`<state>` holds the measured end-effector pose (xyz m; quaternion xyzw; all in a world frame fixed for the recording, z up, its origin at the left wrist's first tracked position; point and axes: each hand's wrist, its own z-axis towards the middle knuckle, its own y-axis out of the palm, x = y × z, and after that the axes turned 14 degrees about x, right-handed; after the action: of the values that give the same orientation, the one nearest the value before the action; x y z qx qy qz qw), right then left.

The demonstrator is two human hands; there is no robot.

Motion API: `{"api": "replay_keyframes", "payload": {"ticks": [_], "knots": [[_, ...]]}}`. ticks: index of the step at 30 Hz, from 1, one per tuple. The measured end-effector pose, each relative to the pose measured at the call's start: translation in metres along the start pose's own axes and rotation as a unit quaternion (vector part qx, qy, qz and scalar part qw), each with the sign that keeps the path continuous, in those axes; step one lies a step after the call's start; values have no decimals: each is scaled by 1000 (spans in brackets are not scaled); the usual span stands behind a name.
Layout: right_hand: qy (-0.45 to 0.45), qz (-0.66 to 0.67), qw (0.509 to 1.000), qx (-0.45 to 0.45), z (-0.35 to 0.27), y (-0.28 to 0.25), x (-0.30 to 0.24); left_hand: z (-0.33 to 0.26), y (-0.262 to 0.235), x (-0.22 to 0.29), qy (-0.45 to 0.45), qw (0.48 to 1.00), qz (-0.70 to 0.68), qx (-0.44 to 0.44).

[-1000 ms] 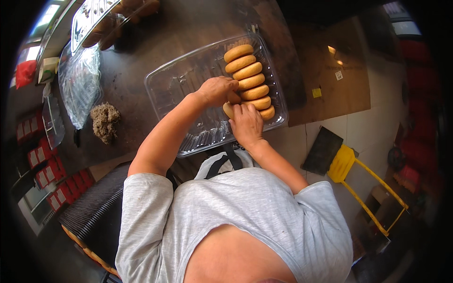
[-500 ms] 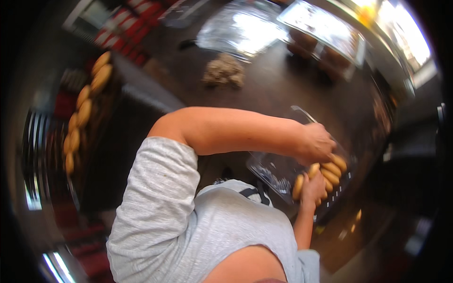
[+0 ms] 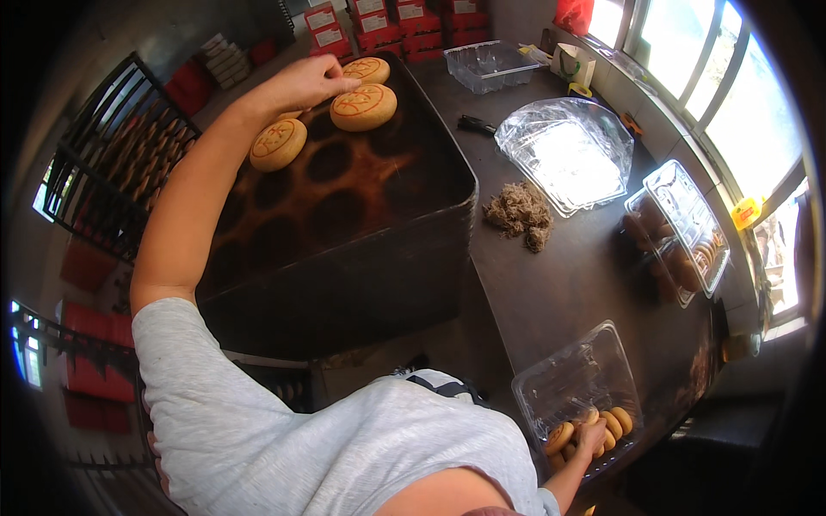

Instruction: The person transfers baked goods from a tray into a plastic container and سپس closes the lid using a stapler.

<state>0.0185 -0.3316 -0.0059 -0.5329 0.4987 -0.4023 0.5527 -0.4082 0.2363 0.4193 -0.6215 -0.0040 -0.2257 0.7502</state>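
My left hand (image 3: 314, 86) reaches out over a dark tray (image 3: 353, 189), its bent fingers gripping the left edge of a round cake (image 3: 368, 70). Close in front lies another golden cake (image 3: 363, 108) with a reddish stamped mark. A third stamped cake (image 3: 278, 144) rests near my wrist, and one more is mostly hidden under it. At the lower right, my right hand (image 3: 589, 437) is closed against a round cake (image 3: 591, 416). It is inside a clear plastic box (image 3: 576, 365), where several cakes stand on edge in a row.
Beyond the box are filled clear boxes (image 3: 680, 228) by the window. Clear plastic packaging (image 3: 564, 155), a black-handled tool (image 3: 475, 125) and a brown crumbly heap (image 3: 520, 215) lie on the table. Red cartons (image 3: 379, 30) are stacked behind, and a rack of cakes (image 3: 142, 150) stands left.
My left hand has swung from the plastic box over to the cakes on the dark tray. My right hand stays at the box. The view has turned leftward.
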Motion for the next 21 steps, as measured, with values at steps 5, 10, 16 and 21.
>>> {"api": "replay_keyframes", "payload": {"ticks": [5,10,16,21], "knots": [[23,-9,1000,12,12,27,25,40,64,-31,79,990,-116,4],[12,25,996,90,-3,15,16,42,67,-45,-67,872,-469,-123],[8,82,993,89,-10,16,2,8,14,88,231,928,-288,53],[47,85,987,131,-20,17,25,-102,136,337,528,784,-302,-126]]}}
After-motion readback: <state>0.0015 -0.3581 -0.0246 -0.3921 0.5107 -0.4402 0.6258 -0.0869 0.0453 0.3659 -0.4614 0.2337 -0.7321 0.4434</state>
